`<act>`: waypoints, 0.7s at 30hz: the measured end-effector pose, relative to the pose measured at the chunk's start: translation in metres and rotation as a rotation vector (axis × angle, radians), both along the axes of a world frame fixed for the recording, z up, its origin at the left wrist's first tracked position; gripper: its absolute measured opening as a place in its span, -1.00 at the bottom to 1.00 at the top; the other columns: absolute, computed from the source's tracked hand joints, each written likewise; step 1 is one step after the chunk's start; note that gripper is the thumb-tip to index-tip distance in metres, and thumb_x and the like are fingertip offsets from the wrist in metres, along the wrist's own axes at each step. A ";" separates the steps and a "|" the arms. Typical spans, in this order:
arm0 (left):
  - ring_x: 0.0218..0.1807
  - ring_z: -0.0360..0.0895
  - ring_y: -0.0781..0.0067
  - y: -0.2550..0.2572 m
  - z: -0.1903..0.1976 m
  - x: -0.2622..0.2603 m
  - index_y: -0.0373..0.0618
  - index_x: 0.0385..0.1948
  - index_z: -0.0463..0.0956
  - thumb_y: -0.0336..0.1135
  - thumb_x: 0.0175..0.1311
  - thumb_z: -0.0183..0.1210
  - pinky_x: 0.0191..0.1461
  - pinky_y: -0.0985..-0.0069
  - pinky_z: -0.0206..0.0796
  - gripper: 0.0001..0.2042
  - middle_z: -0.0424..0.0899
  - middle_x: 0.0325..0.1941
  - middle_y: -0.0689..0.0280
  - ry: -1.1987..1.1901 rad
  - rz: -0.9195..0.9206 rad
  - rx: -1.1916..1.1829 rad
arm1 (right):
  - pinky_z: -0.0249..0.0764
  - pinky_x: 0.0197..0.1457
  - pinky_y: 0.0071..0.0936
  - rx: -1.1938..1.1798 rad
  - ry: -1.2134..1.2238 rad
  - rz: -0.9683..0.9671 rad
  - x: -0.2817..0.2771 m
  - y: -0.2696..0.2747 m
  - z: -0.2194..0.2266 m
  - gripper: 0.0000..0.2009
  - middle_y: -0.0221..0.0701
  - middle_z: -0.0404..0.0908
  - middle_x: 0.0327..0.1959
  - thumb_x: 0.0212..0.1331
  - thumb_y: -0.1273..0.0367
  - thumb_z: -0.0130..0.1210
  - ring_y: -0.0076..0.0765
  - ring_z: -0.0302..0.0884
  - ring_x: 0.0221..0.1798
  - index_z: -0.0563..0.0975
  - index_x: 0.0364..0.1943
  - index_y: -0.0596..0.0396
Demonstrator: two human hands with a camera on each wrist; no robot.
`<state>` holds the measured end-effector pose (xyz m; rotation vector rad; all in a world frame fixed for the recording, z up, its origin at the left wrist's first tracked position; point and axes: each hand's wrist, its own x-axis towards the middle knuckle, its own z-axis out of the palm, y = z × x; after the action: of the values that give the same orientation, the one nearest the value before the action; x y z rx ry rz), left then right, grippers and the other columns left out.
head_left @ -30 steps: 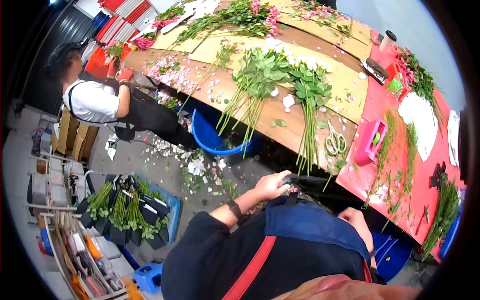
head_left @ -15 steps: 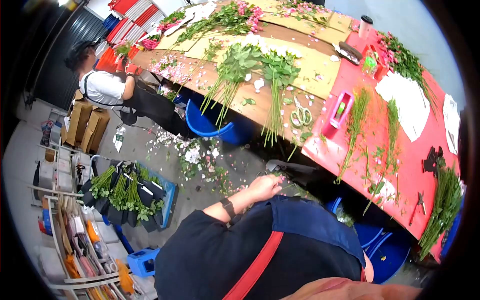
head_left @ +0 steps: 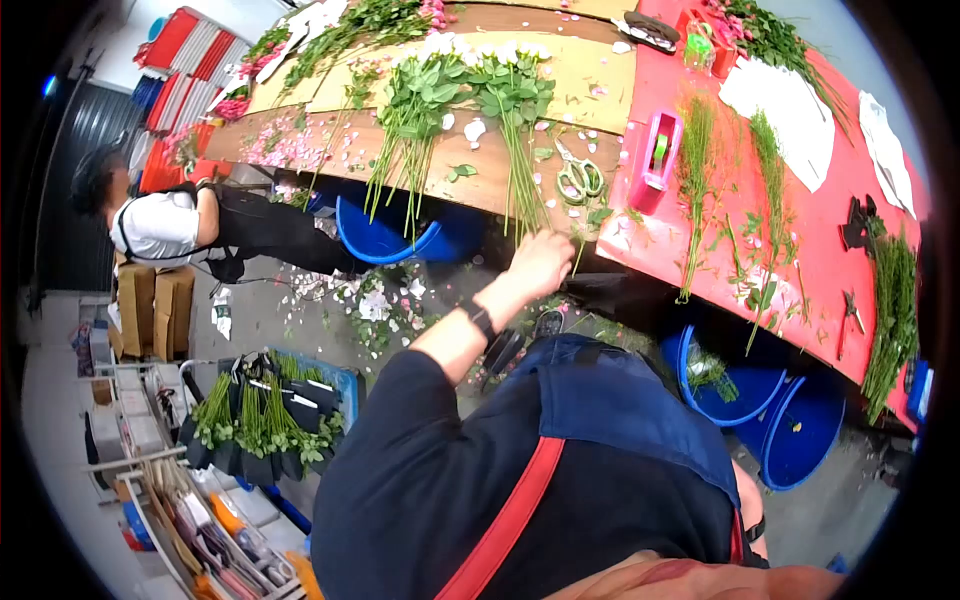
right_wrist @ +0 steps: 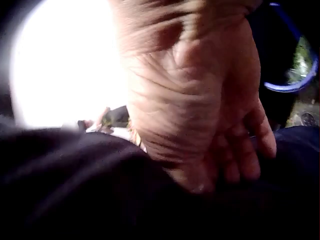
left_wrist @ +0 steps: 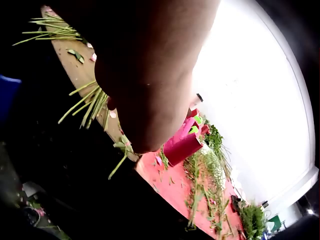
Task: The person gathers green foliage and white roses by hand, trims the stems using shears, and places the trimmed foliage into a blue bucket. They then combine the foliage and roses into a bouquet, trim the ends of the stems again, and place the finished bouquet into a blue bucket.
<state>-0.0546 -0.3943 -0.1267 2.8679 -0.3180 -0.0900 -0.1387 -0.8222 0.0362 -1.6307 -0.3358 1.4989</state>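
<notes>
My left hand (head_left: 541, 264) reaches out to the near edge of the wooden table, right at the cut stem ends of a bunch of white roses (head_left: 515, 95). In the left wrist view the back of that hand (left_wrist: 145, 85) is dark, and rose stems (left_wrist: 90, 107) stick out beside its fingers. A second bunch of white roses (head_left: 415, 100) lies to the left. Scissors with green handles (head_left: 579, 180) rest just beyond the hand. My right hand (right_wrist: 200, 110) hangs low by dark clothing with loose fingers and nothing in it; the head view hides it.
A pink tape dispenser (head_left: 655, 165), thin green sprigs (head_left: 697, 190) and pruning shears (head_left: 850, 320) lie on the red tabletop (head_left: 640, 235). Blue buckets (head_left: 800, 435) stand below. Another person (head_left: 160, 225) works at the left. A trolley of black-wrapped stems (head_left: 265, 410) stands behind.
My left hand has moved from in front of the apron out to the stem ends at the table edge. My right hand has dropped out of the head view, which has shifted.
</notes>
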 end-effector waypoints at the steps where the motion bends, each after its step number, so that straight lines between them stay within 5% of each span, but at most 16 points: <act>1: 0.02 0.41 0.25 0.011 -0.004 0.014 -0.06 -0.16 0.55 -0.27 0.07 0.17 0.01 0.25 0.26 -0.73 0.54 -0.07 0.33 0.011 -0.007 0.053 | 0.43 -0.24 -0.48 -0.005 0.002 -0.009 -0.003 0.011 0.002 -0.81 -0.37 0.63 -0.38 -0.06 0.46 0.28 -0.49 0.51 -0.32 0.59 -0.33 0.22; 6: 0.41 0.14 0.27 0.076 -0.055 0.060 0.05 0.18 0.37 0.07 0.14 0.15 0.37 -0.14 -0.10 -0.43 0.43 0.20 0.33 -0.028 -0.159 0.347 | 0.43 -0.24 -0.49 -0.042 0.028 -0.048 -0.015 0.072 0.011 -0.81 -0.38 0.63 -0.37 -0.05 0.47 0.28 -0.49 0.51 -0.32 0.59 -0.32 0.23; 14: 0.31 0.29 0.25 0.173 -0.048 0.046 -0.11 0.00 0.50 0.19 0.08 0.12 0.41 -0.12 -0.16 -0.41 0.51 0.07 0.30 0.010 -0.364 0.406 | 0.44 -0.24 -0.49 -0.057 0.034 -0.016 0.000 0.137 0.010 -0.80 -0.40 0.63 -0.37 -0.05 0.48 0.27 -0.49 0.51 -0.32 0.59 -0.30 0.24; 21: 0.36 0.24 0.27 0.279 -0.046 0.011 -0.13 0.12 0.39 0.11 0.19 0.09 0.42 0.04 -0.10 -0.42 0.49 0.16 0.24 0.169 -0.022 0.492 | 0.44 -0.24 -0.50 -0.068 0.059 0.056 0.033 0.160 0.021 -0.80 -0.42 0.62 -0.36 -0.04 0.49 0.27 -0.49 0.51 -0.31 0.58 -0.29 0.24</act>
<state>-0.0439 -0.1156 -0.1726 3.3077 -0.3317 -0.4737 -0.1057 -0.6620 0.0570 -1.6388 -0.3033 1.6128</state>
